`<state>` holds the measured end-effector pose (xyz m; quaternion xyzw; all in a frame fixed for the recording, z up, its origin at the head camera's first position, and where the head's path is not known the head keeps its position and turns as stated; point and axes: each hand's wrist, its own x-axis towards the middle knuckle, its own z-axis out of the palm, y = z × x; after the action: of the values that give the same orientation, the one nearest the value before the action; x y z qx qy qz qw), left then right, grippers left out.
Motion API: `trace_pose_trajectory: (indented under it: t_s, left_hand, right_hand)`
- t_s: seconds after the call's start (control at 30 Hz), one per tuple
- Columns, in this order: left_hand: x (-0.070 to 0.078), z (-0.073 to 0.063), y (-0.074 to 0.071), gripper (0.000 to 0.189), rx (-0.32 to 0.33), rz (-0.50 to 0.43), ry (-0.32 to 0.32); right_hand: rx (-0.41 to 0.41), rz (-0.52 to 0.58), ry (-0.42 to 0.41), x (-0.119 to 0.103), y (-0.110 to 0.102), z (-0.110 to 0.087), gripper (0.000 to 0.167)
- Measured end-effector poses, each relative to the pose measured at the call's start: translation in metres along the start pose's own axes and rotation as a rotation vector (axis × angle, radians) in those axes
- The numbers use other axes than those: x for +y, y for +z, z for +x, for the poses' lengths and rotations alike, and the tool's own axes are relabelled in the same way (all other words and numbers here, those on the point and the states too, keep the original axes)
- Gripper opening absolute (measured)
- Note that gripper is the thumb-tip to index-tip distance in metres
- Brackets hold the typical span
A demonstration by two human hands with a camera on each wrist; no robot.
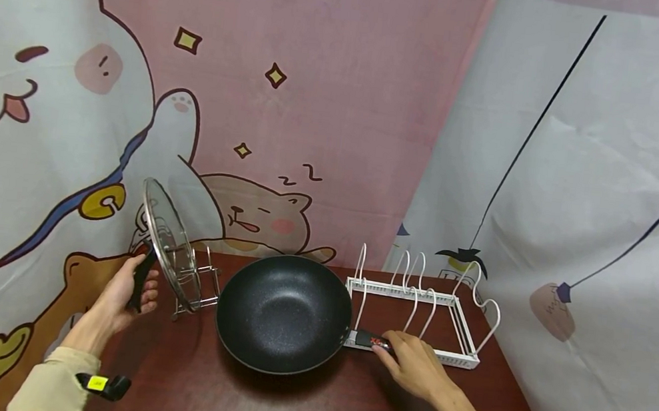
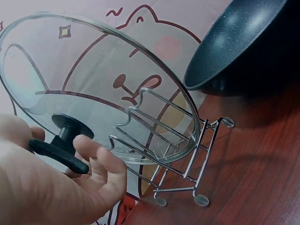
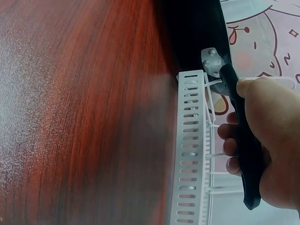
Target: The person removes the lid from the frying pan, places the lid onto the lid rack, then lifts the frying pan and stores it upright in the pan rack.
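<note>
Gripping both: left fingers [image 2: 110,161] around lid knob [image 2: 67,133], right fingers [image 3: 228,132] around pan handle [image 3: 248,150]. Best hold pan [image 1: 285,311] level, clear of white rack [image 1: 458,361].

In the head view most of the pan handle [image 1: 362,338] is covered by the right hand [image 1: 411,367], and its red lettering [image 1: 378,342] is too small to be read; the wok [image 2: 234,47] is cut off by the left wrist view's right edge; the white rack [image 3: 191,145] is cut off by the right wrist view's lower edge.
</note>
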<state>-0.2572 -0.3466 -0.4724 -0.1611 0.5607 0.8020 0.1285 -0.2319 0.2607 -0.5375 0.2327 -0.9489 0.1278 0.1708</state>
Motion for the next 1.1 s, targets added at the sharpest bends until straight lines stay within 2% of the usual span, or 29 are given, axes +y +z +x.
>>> trace_pose_trajectory:
  t_s: [0.1,0.2,0.37,0.43,0.57,0.63,0.7,0.8,0.9,1.0,1.1]
  left_hand:
    - [0.0,-0.003,0.002,0.053,0.063,0.038,0.005]
    - [-0.002,-0.004,0.004,0.054,0.101,0.117,0.035]
    - [-0.004,-0.004,0.004,0.082,0.128,0.265,0.123]
    - [-0.005,-0.004,0.005,0.088,0.149,0.291,0.143]
    - [-0.006,-0.007,0.008,0.086,0.207,0.309,0.16]
    - [-0.006,-0.01,0.011,0.085,0.249,0.352,0.182]
    - [-0.007,-0.012,0.012,0.083,0.301,0.434,0.211]
    - [-0.01,-0.018,0.015,0.085,0.387,0.612,0.256]
    - [-0.011,-0.022,0.016,0.089,0.429,0.737,0.277]
    - [-0.013,-0.027,0.016,0.089,0.445,0.787,0.303]
    - [-0.015,-0.03,0.018,0.084,0.492,0.79,0.354]
  right_hand:
    - [0.0,0.003,0.0,0.0,0.0,0.0,0.021]
    - [0.0,0.002,0.003,0.0,0.0,0.0,0.021]
    - [0.002,0.002,0.004,0.0,0.0,0.0,0.021]
    - [0.004,0.003,0.003,0.0,-0.001,-0.001,0.02]
    - [0.005,0.002,0.002,0.0,-0.001,-0.001,0.02]
    - [0.006,-0.003,0.002,-0.001,-0.001,-0.001,0.02]
    - [0.004,-0.008,0.001,-0.001,-0.001,-0.001,0.021]
    - [0.001,-0.011,0.003,-0.002,-0.001,-0.001,0.022]
    - [0.005,-0.01,0.001,-0.002,-0.001,-0.001,0.022]
    - [0.014,-0.007,-0.011,-0.002,0.0,-0.001,0.02]
    - [0.024,-0.002,-0.027,0.0,0.001,-0.001,0.018]
